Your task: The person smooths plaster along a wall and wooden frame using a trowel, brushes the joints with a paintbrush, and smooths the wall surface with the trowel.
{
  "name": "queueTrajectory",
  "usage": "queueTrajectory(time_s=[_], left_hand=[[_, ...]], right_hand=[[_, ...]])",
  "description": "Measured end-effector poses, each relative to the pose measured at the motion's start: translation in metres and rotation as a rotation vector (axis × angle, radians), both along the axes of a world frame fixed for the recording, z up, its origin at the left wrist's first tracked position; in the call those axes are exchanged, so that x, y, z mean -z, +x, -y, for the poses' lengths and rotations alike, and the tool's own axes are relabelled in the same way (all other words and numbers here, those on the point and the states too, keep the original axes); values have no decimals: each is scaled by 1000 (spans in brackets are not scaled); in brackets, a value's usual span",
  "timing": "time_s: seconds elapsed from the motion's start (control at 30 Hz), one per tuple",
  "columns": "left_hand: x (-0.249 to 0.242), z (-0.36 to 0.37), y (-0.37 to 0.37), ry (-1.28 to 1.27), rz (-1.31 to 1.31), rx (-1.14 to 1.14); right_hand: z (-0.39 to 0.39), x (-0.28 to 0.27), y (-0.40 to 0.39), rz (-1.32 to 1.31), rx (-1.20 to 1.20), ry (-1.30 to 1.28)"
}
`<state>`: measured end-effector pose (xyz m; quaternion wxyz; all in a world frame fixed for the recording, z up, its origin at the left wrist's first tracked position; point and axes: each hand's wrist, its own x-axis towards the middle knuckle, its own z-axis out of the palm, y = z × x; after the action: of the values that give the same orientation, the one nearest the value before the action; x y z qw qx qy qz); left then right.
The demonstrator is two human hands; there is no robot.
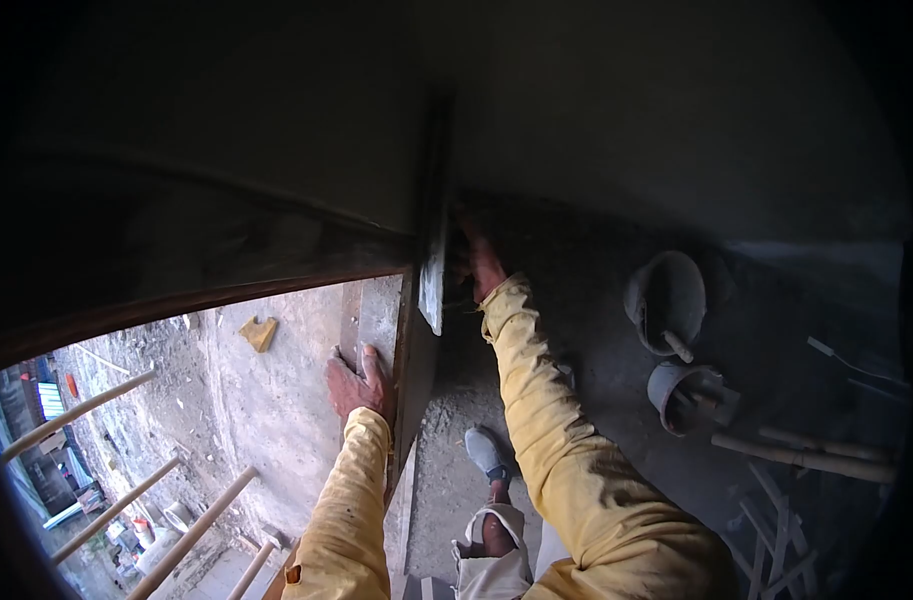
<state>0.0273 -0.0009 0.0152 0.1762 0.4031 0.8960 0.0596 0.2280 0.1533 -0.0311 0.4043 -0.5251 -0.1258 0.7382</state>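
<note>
My left hand (359,383) lies on a pale ledge (380,312) beside the upright edge of the wall opening, its fingers apart and holding nothing. In the dim area past that edge, my right hand (483,264) is closed at the back of a long, flat plastering trowel (432,285). The blade is seen nearly edge-on, upright, close to the wall corner; its lower end catches the light. Shadow and blur hide most of the right fingers and the handle. Above both hands hangs a dark wall surface (226,215).
A large bucket (636,300) and a smaller tipped bucket (660,388) stand on the floor at right, near poles (826,458) and loose wood strips (779,535). Several poles (201,530) jut outside at left. A yellowish fragment (259,333) lies beyond the ledge. My shoe (485,450) is below.
</note>
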Motion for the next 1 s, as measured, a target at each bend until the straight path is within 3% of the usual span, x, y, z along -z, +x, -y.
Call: queueTrajectory(time_s=[0.17, 0.27, 0.37, 0.53, 0.77, 0.83, 0.87, 1.0], left_hand=[[-3, -1, 3, -8, -6, -3], [-5, -1, 4, -16, 5, -5], [-7, -1, 4, -15, 35, -10], [-4, -1, 2, -24, 24, -12], [-4, 1, 0, -1, 38, -11], [-14, -4, 4, -23, 93, -33], [-7, -1, 1, -24, 48, -29], [-4, -2, 1, -44, 30, -41]], right_hand=[[-4, -28, -3, 105, 106, -64], [-6, -31, 4, 27, -26, -20], [-5, -60, -2, 80, 75, -8], [-6, -79, 0, -60, 78, 98], [-4, -134, -6, -52, 185, 97], [-3, -151, 0, -258, 55, 336], [2, -165, -6, -197, 147, 183], [29, -190, 19, -308, 30, 296]])
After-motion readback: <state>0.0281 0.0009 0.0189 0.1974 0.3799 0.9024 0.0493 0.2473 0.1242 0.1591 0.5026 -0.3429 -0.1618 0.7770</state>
